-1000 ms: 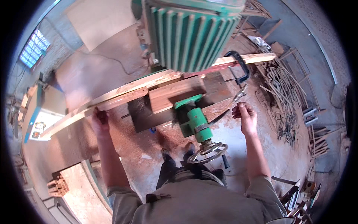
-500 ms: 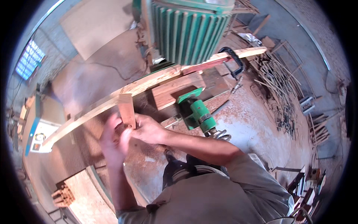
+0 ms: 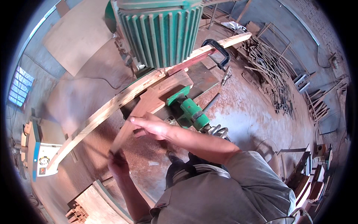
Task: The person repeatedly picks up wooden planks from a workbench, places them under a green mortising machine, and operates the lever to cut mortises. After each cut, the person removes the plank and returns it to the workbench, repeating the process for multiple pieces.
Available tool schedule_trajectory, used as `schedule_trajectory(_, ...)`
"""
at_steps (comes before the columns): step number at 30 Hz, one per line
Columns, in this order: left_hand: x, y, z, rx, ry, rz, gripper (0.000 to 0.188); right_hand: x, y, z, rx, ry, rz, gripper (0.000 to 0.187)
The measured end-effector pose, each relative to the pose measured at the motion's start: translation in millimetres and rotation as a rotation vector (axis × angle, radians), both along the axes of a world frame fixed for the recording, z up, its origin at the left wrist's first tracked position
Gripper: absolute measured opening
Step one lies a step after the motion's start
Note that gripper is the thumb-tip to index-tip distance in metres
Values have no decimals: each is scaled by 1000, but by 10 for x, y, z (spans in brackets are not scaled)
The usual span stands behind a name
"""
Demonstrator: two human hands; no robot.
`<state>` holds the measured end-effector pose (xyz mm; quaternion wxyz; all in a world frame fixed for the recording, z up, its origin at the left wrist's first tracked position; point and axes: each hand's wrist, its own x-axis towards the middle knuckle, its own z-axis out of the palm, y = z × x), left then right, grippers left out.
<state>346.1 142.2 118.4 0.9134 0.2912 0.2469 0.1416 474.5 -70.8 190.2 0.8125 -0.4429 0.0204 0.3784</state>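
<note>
Head view: a slim wooden workpiece (image 3: 143, 105) slants between the two hands, its near end low on the left and its far end overlapping, as seen from above, a larger reddish wooden block (image 3: 175, 84); whether the two touch cannot be told. Left hand (image 3: 118, 164) has its grip closed around the near end. Right hand (image 3: 152, 127) lies alongside the middle, thumb against the wood and fingers loosely curled; how firmly its grip is closed on the piece cannot be told.

Just beyond the workpiece, a long pale wooden beam (image 3: 123, 98) crosses the dark metal tabletop (image 3: 204, 79), with a red strip (image 3: 190, 63) along it and a black C-clamp (image 3: 223, 53) around both near the far right. Above stands a ribbed green motor (image 3: 160, 39). A green cylindrical clamp (image 3: 195, 113) with its pad at the block points back toward the person, a metal handwheel (image 3: 220, 131) at its near end. Sawdust covers much of the floor (image 3: 238, 108); thin wood strips (image 3: 271, 80) lie heaped at right.
</note>
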Motion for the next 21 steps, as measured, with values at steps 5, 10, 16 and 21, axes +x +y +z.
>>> schedule_trajectory(5, 535, 399, -140, 151, -196, -72, 27, -113, -306, 166, -221, -126, 92, 65)
schedule_trajectory(10, 1118, 446, -161, 210, -40, -15, 29, -301, -915, 239, -135, -188, 18, 57)
schedule_trajectory(16, 1479, 606, -295, 284, 93, -21, 32, -541, -1837, 478, -99, -217, -200, 38)
schedule_trajectory(21, 1665, 582, -389, 323, 199, -64, 35, -685, -2399, 414, -69, -237, -435, 28)
